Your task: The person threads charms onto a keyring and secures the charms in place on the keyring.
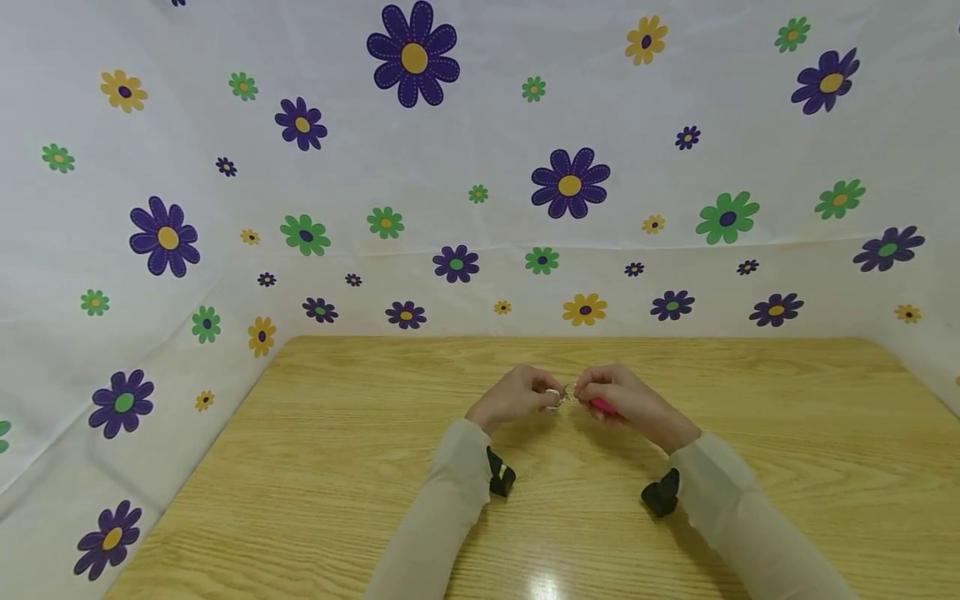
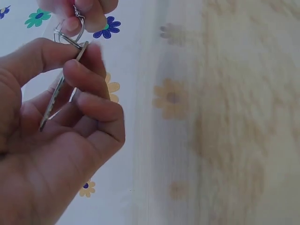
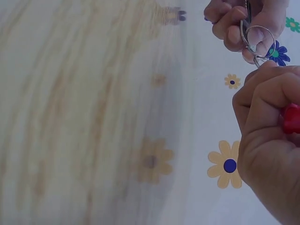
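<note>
My left hand [image 1: 516,398] pinches a silver key [image 2: 55,98] between thumb and fingers, its notched blade pointing back toward the palm in the left wrist view. A metal key ring [image 2: 70,41] passes by the key's head and spans the small gap between the hands. On the other side my right hand [image 1: 628,405] pinches the short metal chain [image 2: 79,18] joined to the ring. A glossy pinkish-red piece [image 3: 291,118] sits within the right hand's curled fingers, which hide most of it. Both hands are held close together over the table.
The wood-grain table [image 1: 337,500] spreads below both forearms. A white cloth [image 1: 480,150] with purple, green and yellow flowers hangs behind it and along its sides. Black wrist cameras [image 1: 660,493] are strapped at the light sleeves.
</note>
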Demonstrator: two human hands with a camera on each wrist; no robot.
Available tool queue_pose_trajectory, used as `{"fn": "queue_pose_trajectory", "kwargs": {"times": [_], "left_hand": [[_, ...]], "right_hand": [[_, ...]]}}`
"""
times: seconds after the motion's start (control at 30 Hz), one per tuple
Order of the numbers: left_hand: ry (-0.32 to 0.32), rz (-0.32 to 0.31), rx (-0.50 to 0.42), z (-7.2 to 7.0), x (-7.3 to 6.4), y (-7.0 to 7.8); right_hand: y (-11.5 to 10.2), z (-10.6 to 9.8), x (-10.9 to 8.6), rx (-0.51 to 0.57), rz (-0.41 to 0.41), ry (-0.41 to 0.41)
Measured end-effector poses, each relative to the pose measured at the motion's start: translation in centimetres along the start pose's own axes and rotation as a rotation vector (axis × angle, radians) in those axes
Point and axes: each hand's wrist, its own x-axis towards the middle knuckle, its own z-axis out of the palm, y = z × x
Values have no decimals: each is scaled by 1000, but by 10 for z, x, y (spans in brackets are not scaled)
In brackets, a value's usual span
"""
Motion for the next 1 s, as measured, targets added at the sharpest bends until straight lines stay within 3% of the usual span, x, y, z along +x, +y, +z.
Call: {"fn": "queue_pose_trajectory", "kwargs": {"times": [0.23, 0.7, 1.0], "left_hand": [[-25, 10, -117, -2, -1, 0], [5, 19, -141, -3, -2, -3], [34, 21, -140, 2, -2, 2]], "right_hand": [[1, -6, -3, 8, -8, -48], [4, -10, -2, -41, -55, -102], [4, 0, 3, 111, -83, 15]]}}
